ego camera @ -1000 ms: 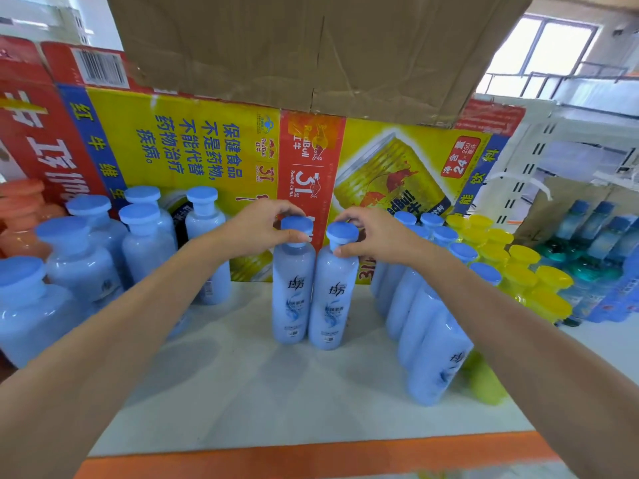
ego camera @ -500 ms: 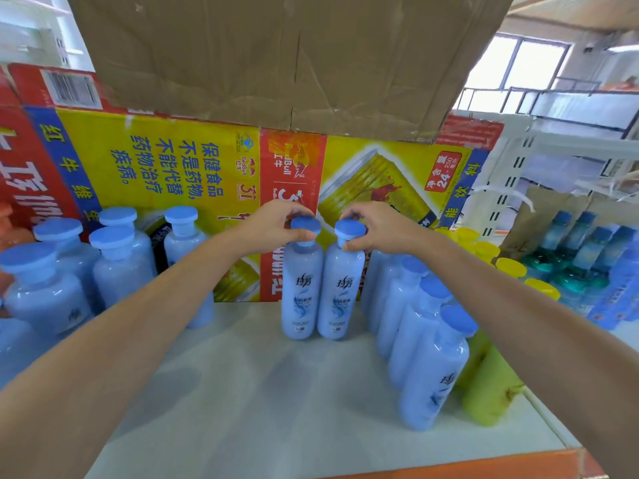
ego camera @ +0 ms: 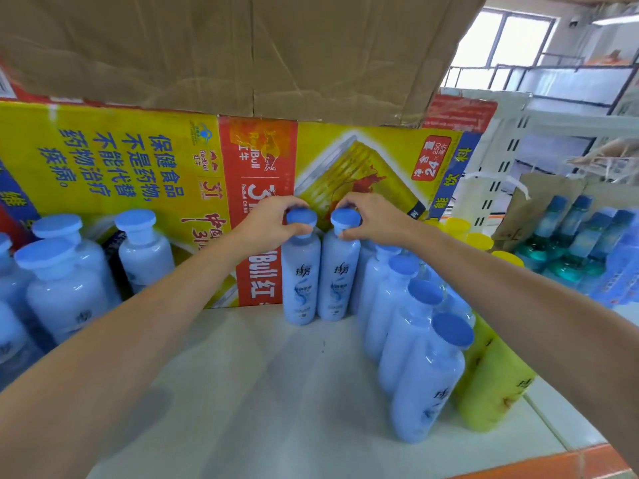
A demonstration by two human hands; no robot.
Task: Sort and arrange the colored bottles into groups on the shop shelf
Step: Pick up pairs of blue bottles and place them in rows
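Two light blue bottles stand upright side by side at the back of the white shelf (ego camera: 242,392). My left hand (ego camera: 268,226) grips the blue cap of the left bottle (ego camera: 300,285). My right hand (ego camera: 370,219) grips the cap of the right bottle (ego camera: 338,281). Both bottles touch each other and stand against the printed carton. To their right runs a row of blue bottles (ego camera: 408,326) leading toward me, and yellow bottles (ego camera: 491,385) stand beyond that row.
A yellow and red drink carton (ego camera: 145,160) forms the back wall, with a brown cardboard box (ego camera: 242,46) overhead. More blue bottles (ego camera: 65,285) crowd the left side. Teal-capped bottles (ego camera: 570,243) fill the neighbouring shelf at right. An orange edge (ego camera: 570,464) marks the shelf front.
Both hands have pushed the two blue bottles back across the shelf until they stand against the carton, next to the row at right. The view has shifted right.
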